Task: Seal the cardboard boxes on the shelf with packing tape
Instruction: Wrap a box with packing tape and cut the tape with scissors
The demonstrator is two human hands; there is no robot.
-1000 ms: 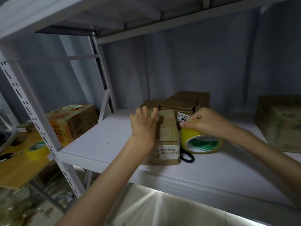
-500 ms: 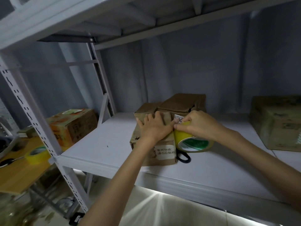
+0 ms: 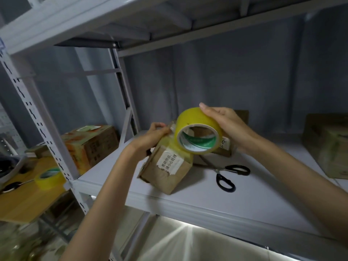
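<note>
the small cardboard box (image 3: pixel 166 169) sits near the front edge of the white shelf (image 3: pixel 216 202), tilted up on one edge, its white printed label (image 3: pixel 169 162) facing the camera. it serves as the landmark here. both forearms reach in from below toward it.

the left hand (image 3: pixel 150 137) rests against the upper left side of that box, fingers curled; the fingertips seem to pinch at the tape end or the box's top flap, though which of the two cannot be told. just above and to the right of the box, the right hand (image 3: pixel 225 122) grips the yellow tape roll (image 3: pixel 197 135) with fingers curled over its outer rim, the roll's open core turned toward the camera. a strip of tape appears to run from the roll down onto the box top.

right of the box, black-handled scissors (image 3: pixel 227 175) lie flat on the shelf. directly behind the box stands a second brown box (image 3: pixel 222 147), partly hidden by the roll and the right hand. far to the right of the box sits a larger carton (image 3: pixel 327 144).

left of the box, past the shelf upright (image 3: pixel 41 129), a wooden table (image 3: pixel 24 196) carries another tape roll (image 3: pixel 48 178) and an orange-printed carton (image 3: pixel 90 146).
</note>
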